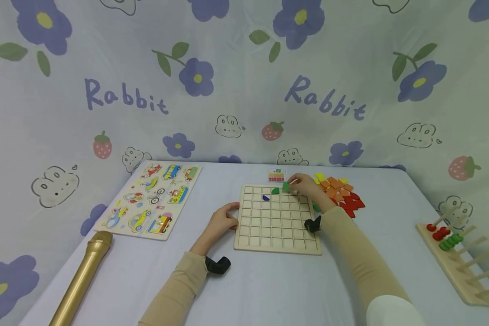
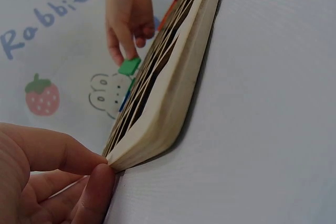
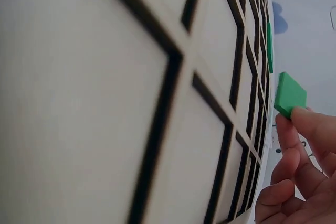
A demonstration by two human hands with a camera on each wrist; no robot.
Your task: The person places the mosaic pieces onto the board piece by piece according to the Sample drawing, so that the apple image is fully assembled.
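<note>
**Green tile held at grid's top row, board steadied on left edge**

Fingers (image 3: 307,129) of the right hand (image 1: 307,186) are pinched on a green tile (image 3: 289,95); thumb and index are closed on its near edge, the rest curled loosely below. Tile is held tilted, just above the far row of the wooden grid board (image 1: 277,217), not yet seated in a cell

Left hand (image 1: 224,218) is pressed against the board's left edge; in the left wrist view thumb and fingertip (image 2: 97,179) are seen closed together at the board's corner, touching the wood

Already seated in the grid: a blue piece (image 1: 266,198) in the second row, a green piece (image 1: 275,191) in the top row, just left of the held tile. All other visible cells are bare

Supply pile of yellow, orange and red tiles (image 1: 340,192) lies on the table just right of the board's far corner. A small pattern card (image 1: 276,174) is placed beyond the board's far edge

Step judged: placement of the third piece, top row, beside the seated green one. Progress judged early

Next move calls for:
- tile to be levelled flat and squared to the cell walls
- lowering straight down, then release of the pinch
- board to be kept from sliding by the left hand

Risk: tile may be caught on a divider if dropped while tilted
</note>
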